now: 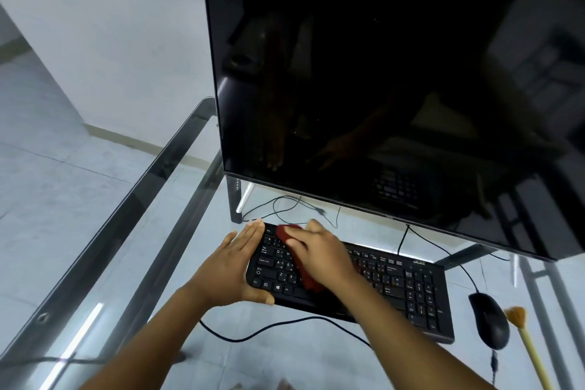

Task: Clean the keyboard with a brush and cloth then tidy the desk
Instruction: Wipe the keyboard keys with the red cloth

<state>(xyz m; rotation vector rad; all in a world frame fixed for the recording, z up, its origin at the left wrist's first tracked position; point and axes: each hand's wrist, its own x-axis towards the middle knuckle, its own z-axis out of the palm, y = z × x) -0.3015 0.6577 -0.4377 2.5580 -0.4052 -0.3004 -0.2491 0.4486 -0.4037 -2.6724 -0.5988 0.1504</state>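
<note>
Head: one keyboard [395,285], one cloth [286,231], seemingly one brush [527,345].

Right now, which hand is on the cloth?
The right hand, holding the red cloth against the keyboard. The left hand only steadies the keyboard's left end with straight fingers and touches no cloth.

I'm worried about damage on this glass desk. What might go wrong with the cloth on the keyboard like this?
1. The keyboard sits on the smooth glass desk, steadied only by the left hand at its left end; pushes from the right hand on the red cloth may skid it.
2. A cable runs under the right forearm and might snag.
3. The brush lies beside the mouse; a wide sweep could knock it.
</note>
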